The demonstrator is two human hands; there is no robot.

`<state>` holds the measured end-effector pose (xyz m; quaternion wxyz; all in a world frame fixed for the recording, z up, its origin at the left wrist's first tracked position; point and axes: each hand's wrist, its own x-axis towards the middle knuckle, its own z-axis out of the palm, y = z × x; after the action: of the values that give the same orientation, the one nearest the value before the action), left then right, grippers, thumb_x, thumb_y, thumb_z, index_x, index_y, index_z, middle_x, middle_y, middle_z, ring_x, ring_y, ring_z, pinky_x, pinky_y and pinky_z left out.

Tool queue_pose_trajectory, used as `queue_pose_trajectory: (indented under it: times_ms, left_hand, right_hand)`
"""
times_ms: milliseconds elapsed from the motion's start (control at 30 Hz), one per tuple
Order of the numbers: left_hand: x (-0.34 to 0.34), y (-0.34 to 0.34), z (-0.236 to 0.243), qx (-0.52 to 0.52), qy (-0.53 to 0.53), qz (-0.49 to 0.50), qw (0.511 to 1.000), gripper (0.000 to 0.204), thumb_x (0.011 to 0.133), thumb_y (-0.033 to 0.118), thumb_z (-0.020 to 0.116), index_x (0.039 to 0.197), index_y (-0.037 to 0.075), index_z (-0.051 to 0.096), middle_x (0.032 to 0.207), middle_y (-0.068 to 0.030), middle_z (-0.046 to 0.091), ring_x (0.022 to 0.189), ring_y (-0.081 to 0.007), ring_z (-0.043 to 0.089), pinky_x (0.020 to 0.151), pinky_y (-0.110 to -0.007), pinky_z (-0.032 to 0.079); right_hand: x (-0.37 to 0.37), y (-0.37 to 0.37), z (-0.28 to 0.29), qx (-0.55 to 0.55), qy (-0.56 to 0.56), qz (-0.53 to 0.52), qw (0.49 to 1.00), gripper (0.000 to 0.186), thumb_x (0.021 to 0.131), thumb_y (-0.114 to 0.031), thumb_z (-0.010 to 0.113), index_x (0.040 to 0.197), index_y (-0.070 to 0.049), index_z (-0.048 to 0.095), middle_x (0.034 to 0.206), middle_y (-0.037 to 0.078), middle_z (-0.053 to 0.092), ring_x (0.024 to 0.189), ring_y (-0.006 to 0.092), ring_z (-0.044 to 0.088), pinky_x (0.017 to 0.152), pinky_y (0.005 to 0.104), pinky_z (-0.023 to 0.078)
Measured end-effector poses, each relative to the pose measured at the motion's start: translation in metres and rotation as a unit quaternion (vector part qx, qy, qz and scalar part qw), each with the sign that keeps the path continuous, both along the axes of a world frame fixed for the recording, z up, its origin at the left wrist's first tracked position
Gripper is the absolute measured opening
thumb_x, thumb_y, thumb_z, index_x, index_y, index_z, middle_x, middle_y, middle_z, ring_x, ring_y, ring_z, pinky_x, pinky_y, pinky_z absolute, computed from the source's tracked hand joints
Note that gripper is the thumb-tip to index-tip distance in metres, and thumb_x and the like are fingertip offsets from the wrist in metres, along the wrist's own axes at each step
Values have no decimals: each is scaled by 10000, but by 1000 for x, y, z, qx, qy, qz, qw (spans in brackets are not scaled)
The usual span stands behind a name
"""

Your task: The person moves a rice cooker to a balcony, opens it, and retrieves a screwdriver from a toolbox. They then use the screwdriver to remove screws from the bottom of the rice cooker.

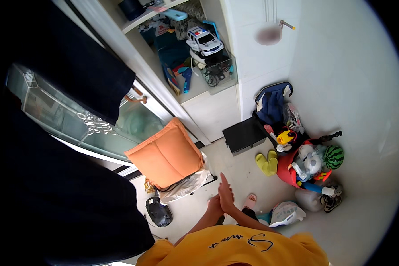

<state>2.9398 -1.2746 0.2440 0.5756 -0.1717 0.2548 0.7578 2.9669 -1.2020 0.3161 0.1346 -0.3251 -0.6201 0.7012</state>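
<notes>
My two hands meet in front of my body, above the pale floor. My right hand (226, 195) has its fingers stretched out, pointing away from me. Against its palm side rests my left hand (214, 205), whose fingers are mostly hidden by the right one. No object shows in either hand. Beyond them to the left, an orange cushion (166, 153) leans on a seat with a whitish cover (188, 188). Yellow-green slippers (266, 163) lie on the floor to the right of my hands.
A red tub (288, 168) full of toys, with a watermelon-patterned ball (334, 157), stands right. Behind are a black box (244, 136) and a blue bag (272, 104). A shelf holds a toy police car (205, 41). Dark hanging cloth (88, 208) blocks the left side.
</notes>
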Motion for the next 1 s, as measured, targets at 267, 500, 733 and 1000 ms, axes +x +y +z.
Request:
queue_pose_trajectory:
  times_ms: [267,500,733,1000]
  left_hand:
    - [-69,-105,36,88,37,97,991,363,916,300,419,1186,63,468,1058,-109,540,930,-227,521,847,-359,428]
    - [-92,-166,39,122,47,130,983,366,915,305,422,1192,68,463,1072,-110,529,944,-231,511,854,-363,422]
    - [-108,-171,37,147,50,151,976,370,915,309,425,1197,72,458,1085,-111,519,958,-235,502,861,-368,416]
    - [-149,-79,55,191,64,136,970,375,914,315,428,1203,78,453,1101,-112,507,974,-239,492,869,-372,409]
  right_hand:
    - [-57,-111,45,208,155,131,957,647,837,-238,498,1363,-5,200,1419,221,145,1315,312,162,1031,369,162]
    - [-90,-131,94,271,213,180,921,702,832,-340,510,1364,-14,189,1425,247,83,1319,353,119,1039,469,74]
    - [-106,-107,108,296,219,155,917,698,819,-348,521,1353,-12,223,1426,242,107,1329,343,116,1053,483,44]
    - [-137,-26,107,181,296,148,926,641,847,-309,503,1346,3,250,1439,237,88,1340,332,103,1059,409,103]
